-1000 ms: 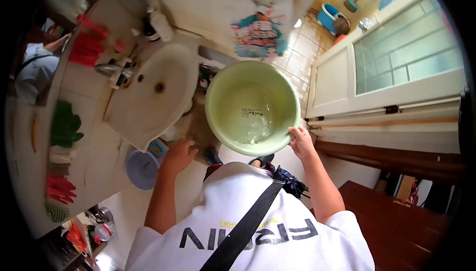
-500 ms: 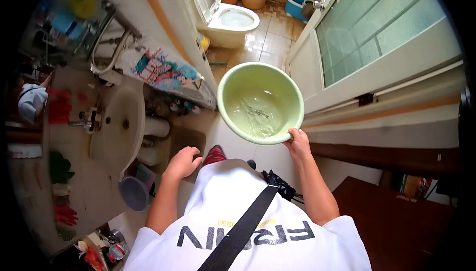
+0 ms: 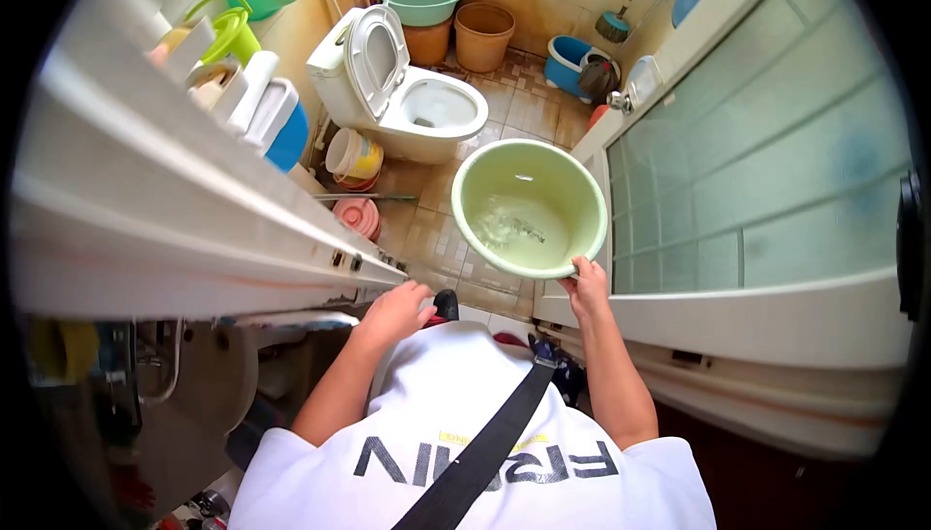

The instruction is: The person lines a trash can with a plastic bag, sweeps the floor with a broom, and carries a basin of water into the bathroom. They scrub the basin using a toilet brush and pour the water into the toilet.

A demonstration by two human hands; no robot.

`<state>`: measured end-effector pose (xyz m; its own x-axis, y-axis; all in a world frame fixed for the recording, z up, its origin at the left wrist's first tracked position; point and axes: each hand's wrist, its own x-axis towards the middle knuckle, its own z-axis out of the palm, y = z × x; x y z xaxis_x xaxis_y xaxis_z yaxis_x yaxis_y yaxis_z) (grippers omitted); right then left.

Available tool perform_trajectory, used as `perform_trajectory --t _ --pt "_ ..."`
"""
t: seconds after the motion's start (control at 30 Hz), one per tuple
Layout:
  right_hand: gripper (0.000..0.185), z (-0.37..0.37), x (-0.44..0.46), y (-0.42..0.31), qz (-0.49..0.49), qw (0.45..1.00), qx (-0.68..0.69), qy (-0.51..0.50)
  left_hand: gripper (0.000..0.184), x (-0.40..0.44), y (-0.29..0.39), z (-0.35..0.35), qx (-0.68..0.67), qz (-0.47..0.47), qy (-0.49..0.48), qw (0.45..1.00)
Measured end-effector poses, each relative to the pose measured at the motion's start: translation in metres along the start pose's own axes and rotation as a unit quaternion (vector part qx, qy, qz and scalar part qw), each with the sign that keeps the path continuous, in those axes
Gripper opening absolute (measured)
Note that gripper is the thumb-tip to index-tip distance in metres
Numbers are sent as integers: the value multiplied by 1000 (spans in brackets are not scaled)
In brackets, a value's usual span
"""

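Grips a wide, round, pale green plastic basin (image 3: 572, 202) by its rim with the right hand (image 3: 588, 291), at about 5 o'clock on the edge. Cannot make out the fingers beneath the rim. Holds nothing with the left hand (image 3: 393, 313), at about 8 o'clock from the basin and apart from it, fingers loosely bent. Cannot tell for certain about contact between this hand and the long, white-painted door frame (image 3: 184, 249) near it.

Appears to hold the basin clear of the brown-and-cream tiled floor (image 3: 520, 108), out in front of the body, with a shallow pool of clear, rippled water (image 3: 508, 224) across its bottom.

Faces a white ceramic toilet (image 3: 427, 146) with its lid raised at about 10 o'clock from the basin, a round terracotta-coloured bucket (image 3: 485, 40) close to 12, a round blue plastic tub (image 3: 560, 71) near 1, a white door with frosted glass panes (image 3: 756, 171) close by at 3, and a pink lidded bucket (image 3: 357, 218) at 9.

Looks, by judgement, partway along: has the basin lifted and the water inside it. Leaves undone, as far as can be seen, any emptying, setting down or letting go of the basin.
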<state>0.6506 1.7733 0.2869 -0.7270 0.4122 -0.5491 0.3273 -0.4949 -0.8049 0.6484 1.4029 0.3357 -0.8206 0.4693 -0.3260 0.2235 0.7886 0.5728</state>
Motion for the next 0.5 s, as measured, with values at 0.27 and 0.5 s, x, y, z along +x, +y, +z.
perform_trajectory --t 0.27,0.5 --pt "21 91 170 -65 3 999 13 -45 31 141 -1 -65 -11 -45 2 999" --pt "24 180 330 -112 -2 995 19 -103 31 228 -54 -83 -18 -168 72 983"
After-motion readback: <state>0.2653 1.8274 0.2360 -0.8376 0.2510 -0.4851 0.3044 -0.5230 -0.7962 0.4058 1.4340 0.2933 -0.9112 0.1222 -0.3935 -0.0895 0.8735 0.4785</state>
